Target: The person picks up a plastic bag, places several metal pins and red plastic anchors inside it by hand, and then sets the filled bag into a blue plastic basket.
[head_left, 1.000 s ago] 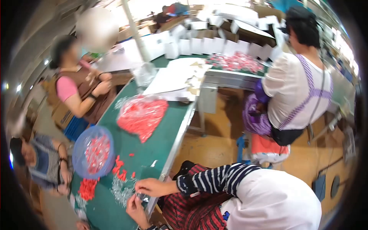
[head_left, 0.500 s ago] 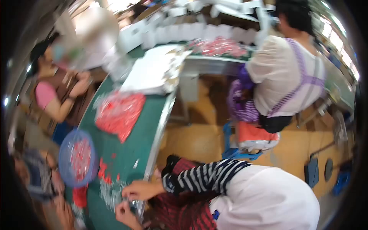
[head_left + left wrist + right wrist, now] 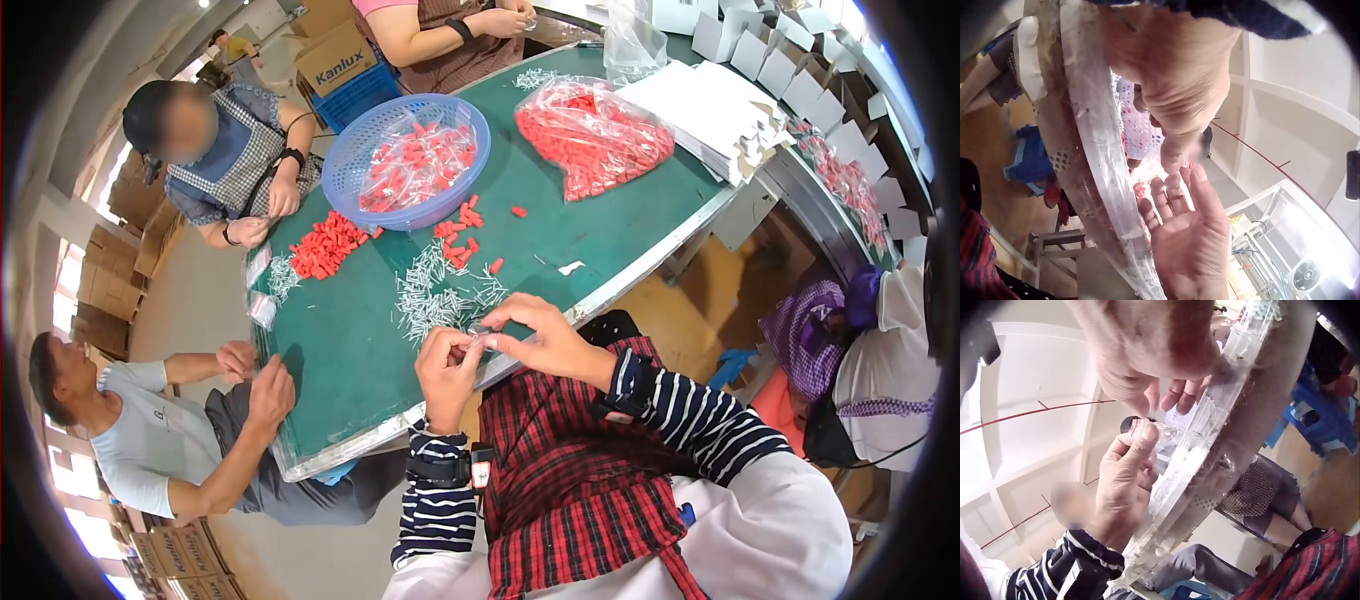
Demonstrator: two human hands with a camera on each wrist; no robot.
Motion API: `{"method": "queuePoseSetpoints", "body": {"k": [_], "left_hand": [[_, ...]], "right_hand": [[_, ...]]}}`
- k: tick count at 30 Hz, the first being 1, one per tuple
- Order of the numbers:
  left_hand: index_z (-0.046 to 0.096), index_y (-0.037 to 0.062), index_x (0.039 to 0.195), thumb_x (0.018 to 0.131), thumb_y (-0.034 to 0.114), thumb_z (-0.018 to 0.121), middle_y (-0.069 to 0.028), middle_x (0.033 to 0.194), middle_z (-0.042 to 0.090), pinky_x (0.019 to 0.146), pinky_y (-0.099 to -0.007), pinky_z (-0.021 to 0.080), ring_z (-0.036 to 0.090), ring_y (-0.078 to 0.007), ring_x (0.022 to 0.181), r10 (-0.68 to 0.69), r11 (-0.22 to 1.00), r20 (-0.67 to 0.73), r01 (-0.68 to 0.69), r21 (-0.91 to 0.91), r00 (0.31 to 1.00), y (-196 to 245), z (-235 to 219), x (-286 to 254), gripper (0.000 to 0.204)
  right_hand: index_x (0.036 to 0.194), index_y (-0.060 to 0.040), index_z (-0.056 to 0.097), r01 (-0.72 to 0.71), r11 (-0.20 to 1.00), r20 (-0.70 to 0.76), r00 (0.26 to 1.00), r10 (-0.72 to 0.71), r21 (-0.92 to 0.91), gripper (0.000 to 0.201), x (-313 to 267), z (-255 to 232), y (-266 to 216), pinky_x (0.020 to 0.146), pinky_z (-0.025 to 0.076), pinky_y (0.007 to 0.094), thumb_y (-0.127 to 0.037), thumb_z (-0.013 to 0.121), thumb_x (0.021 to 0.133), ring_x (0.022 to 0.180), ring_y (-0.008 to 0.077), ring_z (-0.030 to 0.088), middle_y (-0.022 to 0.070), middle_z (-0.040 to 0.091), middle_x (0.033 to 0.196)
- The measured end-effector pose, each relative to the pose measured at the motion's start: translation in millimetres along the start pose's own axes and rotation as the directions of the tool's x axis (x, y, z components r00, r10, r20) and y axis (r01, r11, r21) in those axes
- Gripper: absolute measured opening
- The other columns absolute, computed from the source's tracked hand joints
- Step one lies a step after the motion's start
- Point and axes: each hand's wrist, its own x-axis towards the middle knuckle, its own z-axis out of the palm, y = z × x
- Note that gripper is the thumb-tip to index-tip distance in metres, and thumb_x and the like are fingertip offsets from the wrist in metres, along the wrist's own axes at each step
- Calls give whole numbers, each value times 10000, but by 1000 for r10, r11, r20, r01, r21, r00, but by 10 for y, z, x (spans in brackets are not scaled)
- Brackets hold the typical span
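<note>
- Your small clear bag (image 3: 1167, 433) is by the table's near edge (image 3: 355, 455).
- Your left hand (image 3: 1124, 484) pinches it; I can't tell if your right hand (image 3: 548, 342) grips it too.
- Your view has swung left; your 2 hands still meet there, so bag work seems to go on.
- From the bag, a box (image 3: 337, 68) at 11 o'clock and boxes (image 3: 190, 563) at 8 say "Kanlux".
- The bag's red print is too blurry.

Head view looks down from above; 2 close wrist views share the hands (image 3: 447, 372) (image 3: 552, 342).
</note>
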Motion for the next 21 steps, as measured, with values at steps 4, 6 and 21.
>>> {"method": "queuePoseSetpoints", "body": {"k": [4, 6, 21], "left_hand": [[565, 25, 746, 702, -49, 719, -22, 726, 526, 478, -216, 340, 437, -68, 550, 40, 999, 23, -40, 13, 999, -25, 24, 42, 177], [564, 23, 744, 702, -56, 708, -23, 729, 527, 477, -215, 340, 441, -68, 553, 62, 998, 37, -63, 24, 997, -35, 30, 26, 170], [610, 39, 814, 720, 6, 686, -82, 797, 601, 559, -292, 472, 595, -203, 633, 62, 989, 77, -72, 133, 995, 5, 55, 50, 125]], "right_hand": [[905, -76, 654, 179, 948, -4, 982, -186, -264, 157, 14, 2, -47, 769, 393, 356, -195, 672, 805, 856, 230, 583, 37, 626, 868], [875, -65, 635, 181, 928, 19, 983, -185, -327, 134, 18, -1, 1, 748, 395, 365, -164, 663, 790, 852, 247, 582, 56, 630, 870], [921, -58, 549, 310, 809, 132, 950, -282, -500, 178, 24, 16, -122, 719, 398, 396, -32, 617, 759, 819, 292, 540, 81, 568, 840]]}}
